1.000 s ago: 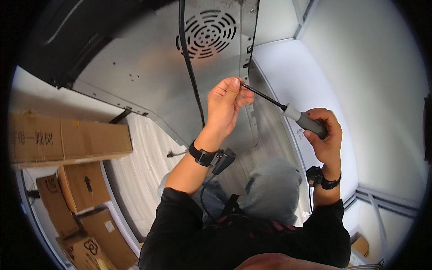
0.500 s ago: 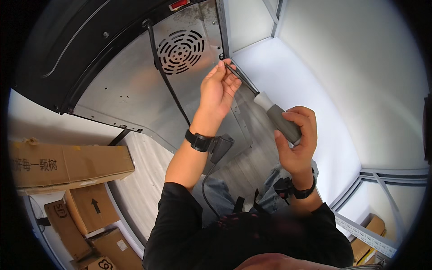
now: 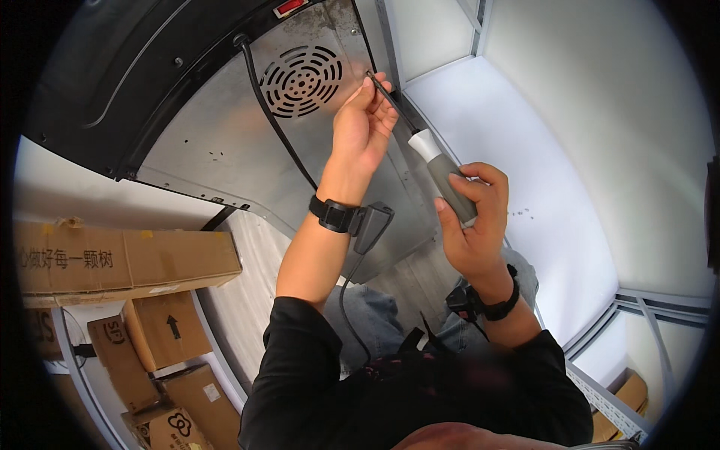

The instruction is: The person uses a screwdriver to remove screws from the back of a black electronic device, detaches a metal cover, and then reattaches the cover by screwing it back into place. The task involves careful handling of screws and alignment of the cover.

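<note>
My right hand [image 3: 471,225] grips the grey and white handle of a screwdriver [image 3: 444,174]. Its thin dark shaft runs up and left to the grey metal back panel [image 3: 217,142] of an appliance. My left hand [image 3: 364,127] pinches the shaft near its tip, just right of a round vent grille [image 3: 301,80] in the panel. A black cable [image 3: 277,127] hangs down across the panel to the left of my left wrist. Both wrists wear black bands, and a small dark device [image 3: 373,225] hangs from the left one.
Several brown cardboard boxes [image 3: 120,259] are stacked at the left on a white shelf. A white wall panel [image 3: 525,150] fills the right side, with a metal frame [image 3: 652,307] below it. A red switch [image 3: 290,7] sits at the panel's top edge.
The view has shifted so the panel and vent sit further left and higher. Both hands still hold the screwdriver, whose tip now rests closer to the vent's right side.
</note>
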Available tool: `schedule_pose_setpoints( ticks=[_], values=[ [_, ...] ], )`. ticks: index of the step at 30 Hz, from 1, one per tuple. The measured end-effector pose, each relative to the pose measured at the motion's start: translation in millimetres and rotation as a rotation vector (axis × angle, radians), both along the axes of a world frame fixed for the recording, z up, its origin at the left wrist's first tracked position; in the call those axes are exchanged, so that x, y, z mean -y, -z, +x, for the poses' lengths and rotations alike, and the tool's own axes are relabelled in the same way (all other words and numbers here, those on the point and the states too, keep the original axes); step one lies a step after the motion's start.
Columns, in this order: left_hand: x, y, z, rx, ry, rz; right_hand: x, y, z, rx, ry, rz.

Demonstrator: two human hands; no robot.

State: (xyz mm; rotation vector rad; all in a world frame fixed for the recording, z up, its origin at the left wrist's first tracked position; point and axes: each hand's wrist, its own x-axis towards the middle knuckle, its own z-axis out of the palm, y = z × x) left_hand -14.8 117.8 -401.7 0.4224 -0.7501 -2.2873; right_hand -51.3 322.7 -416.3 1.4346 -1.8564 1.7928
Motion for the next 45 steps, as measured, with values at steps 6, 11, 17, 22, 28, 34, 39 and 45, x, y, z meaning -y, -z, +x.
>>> schedule_pose_setpoints(
  ticks=[6, 11, 17, 22, 28, 34, 39, 45],
  values=[
    [2, 4, -3, -0.006, 0.0, 0.022, 6, -2, -1, -0.068, 0.034, 0.015],
    [-4, 1, 7, -0.043, 0.092, -0.06, 6, -11, 1, -0.113, 0.069, 0.017],
    [-8, -2, 11, -0.021, 0.199, -0.146, 6, -9, 5, -0.007, 0.094, 0.019],
    [-1, 5, 8, -0.026, 0.197, -0.139, 7, -14, 8, -0.008, 0.067, -0.102],
    [-8, 0, 7, -0.008, 0.187, -0.155, 3, -11, 6, -0.145, 0.12, 0.094],
    [-16, -12, 12, 0.133, 0.178, -0.199, 3, -18, 5, -0.022, 0.087, 0.092],
    [5, 5, 15, -0.015, 0.292, -0.189, 10, -18, 8, -0.207, 0.161, -0.008],
    [-22, -21, 12, 0.127, 0.216, -0.209, 2, -17, 8, 0.171, 0.067, 0.223]
  ],
)
